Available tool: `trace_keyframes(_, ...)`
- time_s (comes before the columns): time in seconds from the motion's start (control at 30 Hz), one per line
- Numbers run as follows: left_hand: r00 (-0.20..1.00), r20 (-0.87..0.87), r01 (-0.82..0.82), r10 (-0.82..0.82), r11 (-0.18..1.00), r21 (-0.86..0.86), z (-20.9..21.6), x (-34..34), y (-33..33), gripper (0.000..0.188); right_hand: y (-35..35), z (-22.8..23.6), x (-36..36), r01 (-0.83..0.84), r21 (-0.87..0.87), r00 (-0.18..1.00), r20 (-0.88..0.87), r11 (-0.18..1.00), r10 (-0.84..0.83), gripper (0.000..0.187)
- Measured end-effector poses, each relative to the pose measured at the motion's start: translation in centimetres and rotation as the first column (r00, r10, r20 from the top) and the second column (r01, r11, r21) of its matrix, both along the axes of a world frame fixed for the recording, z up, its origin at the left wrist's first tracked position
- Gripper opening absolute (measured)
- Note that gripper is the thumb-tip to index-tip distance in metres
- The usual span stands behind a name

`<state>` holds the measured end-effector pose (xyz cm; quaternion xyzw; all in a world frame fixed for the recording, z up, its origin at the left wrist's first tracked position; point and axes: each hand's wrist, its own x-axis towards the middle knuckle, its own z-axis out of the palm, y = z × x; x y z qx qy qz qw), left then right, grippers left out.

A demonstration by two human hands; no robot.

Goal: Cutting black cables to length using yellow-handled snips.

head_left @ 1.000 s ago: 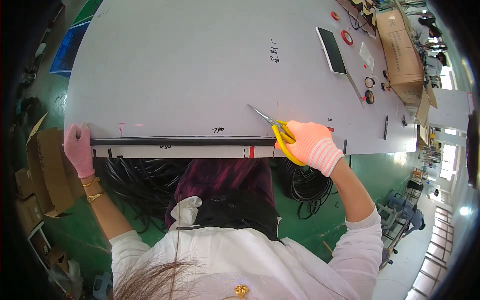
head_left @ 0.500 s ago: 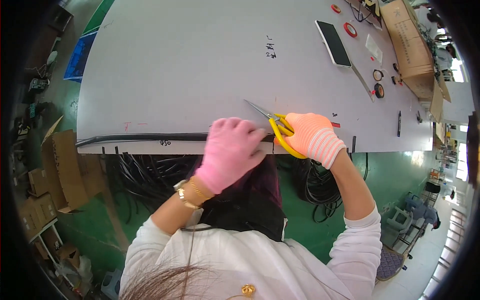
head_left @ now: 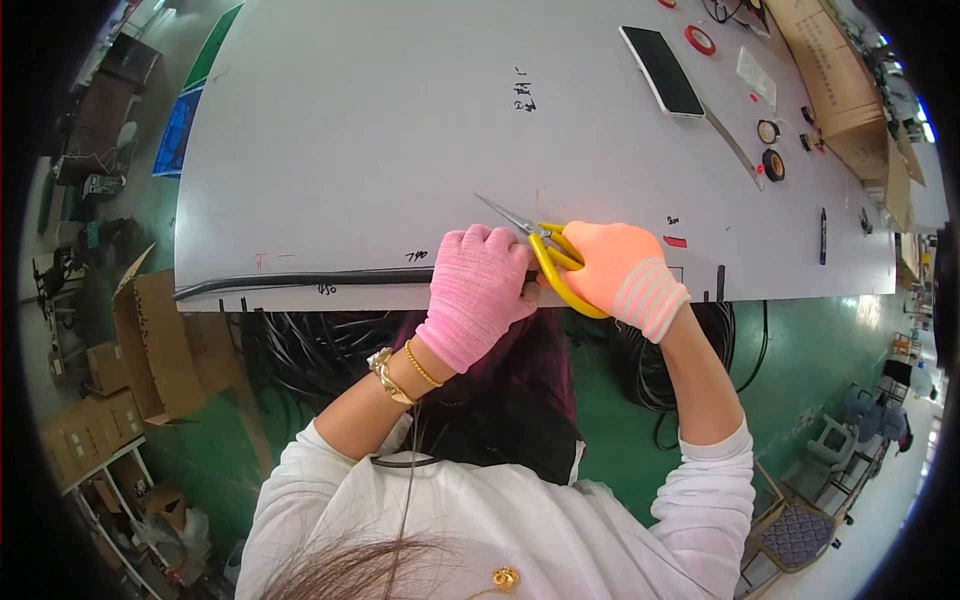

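A long black cable bundle (head_left: pixel 330 280) lies along the near edge of the table. My left hand (head_left: pixel 478 295), in a pink glove, closes over its right part, fingers curled down around it. Beside it, my right hand (head_left: pixel 622 265) wears an orange glove with pale stripes at the cuff and grips yellow-handled scissors (head_left: pixel 546 262). Their slim metal blades point up and left over the table, just beyond my left fingertips. The cable's right end sits between both hands, mostly hidden by the gloves and scissor handles.
On the grey table (head_left: pixel 370 130) lie a white-framed phone (head_left: pixel 662 72), a steel ruler (head_left: pixel 735 148), a red tape roll (head_left: pixel 700 40), a black tape roll (head_left: pixel 773 165) and a marker (head_left: pixel 823 236). A cardboard box (head_left: pixel 830 75) stands far right. Black cable coils (head_left: pixel 655 370) hang below the near edge.
My left hand, blurred with its thumb out earlier, now rests closed on the cable, close to the scissors. My right hand keeps the scissors in about the same place. The view has shifted slightly.
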<state>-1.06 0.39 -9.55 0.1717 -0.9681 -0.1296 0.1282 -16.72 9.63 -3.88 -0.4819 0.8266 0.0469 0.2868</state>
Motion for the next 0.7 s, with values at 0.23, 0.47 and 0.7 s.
trace_keyframes(0.23, 0.998, -0.049, 0.046, -0.045, 0.999, 0.025, -1.0, 0.2, -0.4, 0.012, 8.7, -2.7, 5.3, 0.934, -0.309, 0.336, 0.931, 0.179, -0.144, 0.011)
trace_keyframes(0.47, 0.997, 0.060, 0.022, -0.048, 0.925, 0.378, 2.3, 0.7, -0.4, 0.015, 14.8, -6.1, 13.9, 0.795, 0.023, 0.249, 0.898, 0.606, -0.362, 0.034)
trace_keyframes(0.7, 0.981, 0.151, -0.047, -0.120, 0.610, 0.791, 6.3, 1.7, -0.1, 0.012, 13.7, -7.6, 15.2, 0.723, -0.086, 0.316, 0.924, 0.686, -0.218, 0.057)
